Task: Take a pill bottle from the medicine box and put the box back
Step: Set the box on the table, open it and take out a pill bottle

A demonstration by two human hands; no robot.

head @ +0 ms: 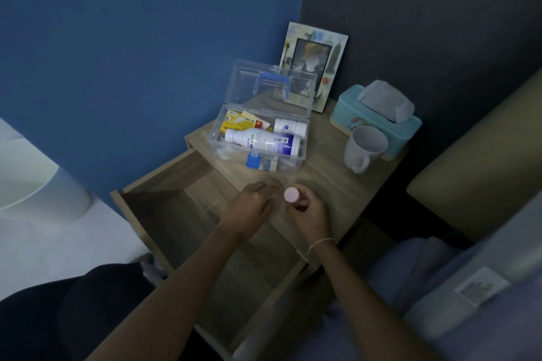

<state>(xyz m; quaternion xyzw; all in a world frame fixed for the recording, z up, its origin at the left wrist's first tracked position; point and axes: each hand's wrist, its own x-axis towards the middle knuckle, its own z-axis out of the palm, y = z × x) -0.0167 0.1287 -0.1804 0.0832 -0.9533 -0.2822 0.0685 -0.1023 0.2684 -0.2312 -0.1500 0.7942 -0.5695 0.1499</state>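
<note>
A wooden bedside table (328, 184) with its drawer (181, 214) pulled open carries a clear medicine box (261, 138) with the lid up. Behind the box a picture frame (315, 64) stands upright. To the right sit a tissue box (378, 117) and, just beside it, a white mug (363, 148).

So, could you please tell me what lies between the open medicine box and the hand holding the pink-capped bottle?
In the head view, only bare wooden tabletop lies between the medicine box and the right hand.
</note>
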